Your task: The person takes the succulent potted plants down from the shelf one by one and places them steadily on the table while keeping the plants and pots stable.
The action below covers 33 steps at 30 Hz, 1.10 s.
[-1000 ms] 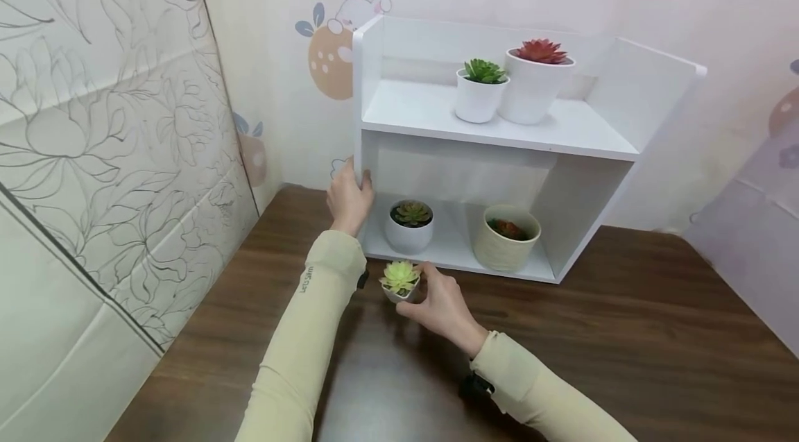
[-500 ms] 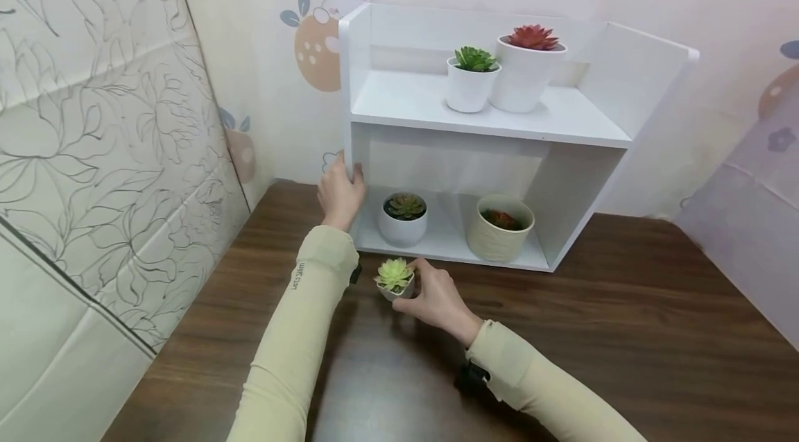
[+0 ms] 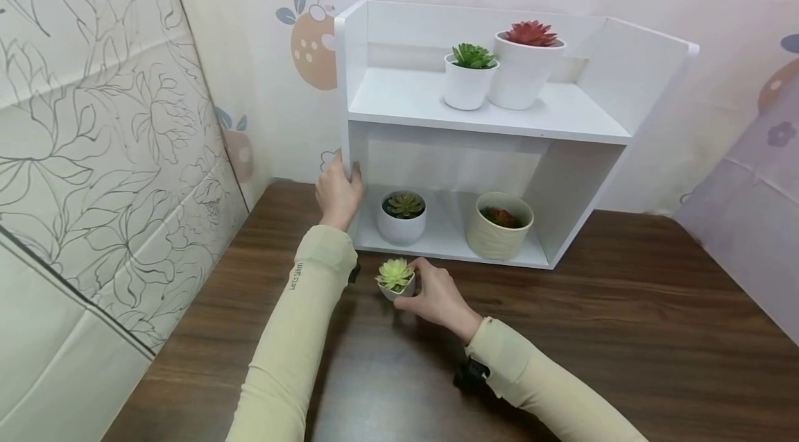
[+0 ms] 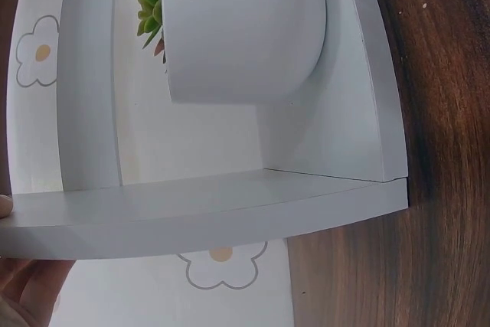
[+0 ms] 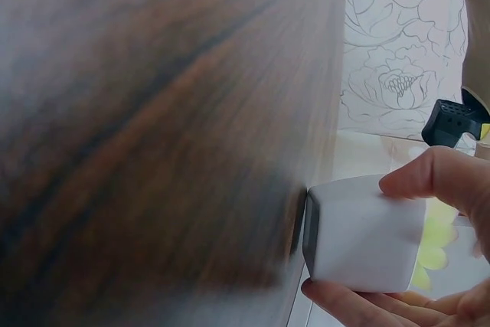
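My left hand [image 3: 340, 196] grips the left side panel [image 4: 207, 216] of a white two-tier shelf [image 3: 487, 124], thumb on the inner face and fingers outside; the left wrist view cuts most of this hand off. In front of the shelf, my right hand [image 3: 440, 295] pinches a small white pot with a pale green succulent [image 3: 396, 277] between thumb and fingers. The right wrist view has the pot [image 5: 367, 235] lying sideways in the picture, its base right by the wooden tabletop [image 5: 153, 128]; whether they touch I cannot tell.
On the lower shelf stand a round white pot with a dark green succulent [image 3: 402, 218] and a cream pot with a reddish plant [image 3: 499, 230]. The upper shelf bears a small green succulent [image 3: 469, 81] beside a larger red one [image 3: 523, 74]. A patterned wall is behind.
The whole head view has shifted slightly, so the shelf appears higher and further left. Both hands keep their holds, and the small succulent stays in front of the shelf.
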{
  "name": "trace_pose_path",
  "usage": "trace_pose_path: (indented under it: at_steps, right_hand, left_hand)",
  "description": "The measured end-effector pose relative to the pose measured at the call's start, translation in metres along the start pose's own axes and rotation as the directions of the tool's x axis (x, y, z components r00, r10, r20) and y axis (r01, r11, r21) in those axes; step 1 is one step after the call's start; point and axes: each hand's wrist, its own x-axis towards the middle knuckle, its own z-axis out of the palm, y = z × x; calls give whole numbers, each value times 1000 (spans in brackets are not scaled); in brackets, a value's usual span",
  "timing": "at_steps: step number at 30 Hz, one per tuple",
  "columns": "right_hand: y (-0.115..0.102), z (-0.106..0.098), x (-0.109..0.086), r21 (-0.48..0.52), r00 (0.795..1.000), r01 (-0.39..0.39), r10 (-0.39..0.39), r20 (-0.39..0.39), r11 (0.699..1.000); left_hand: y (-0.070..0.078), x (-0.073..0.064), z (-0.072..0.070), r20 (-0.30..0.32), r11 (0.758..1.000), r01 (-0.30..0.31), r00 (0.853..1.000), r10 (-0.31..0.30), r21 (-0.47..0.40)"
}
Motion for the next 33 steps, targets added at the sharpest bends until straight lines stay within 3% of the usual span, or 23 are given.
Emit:
trace_pose_path:
  at_steps: [33]
  right_hand:
    - [4,-2,-1,-34,997,-55,57,54,998]
  left_hand:
    - [2,1,-2,19,1000,27,999,-27,-12]
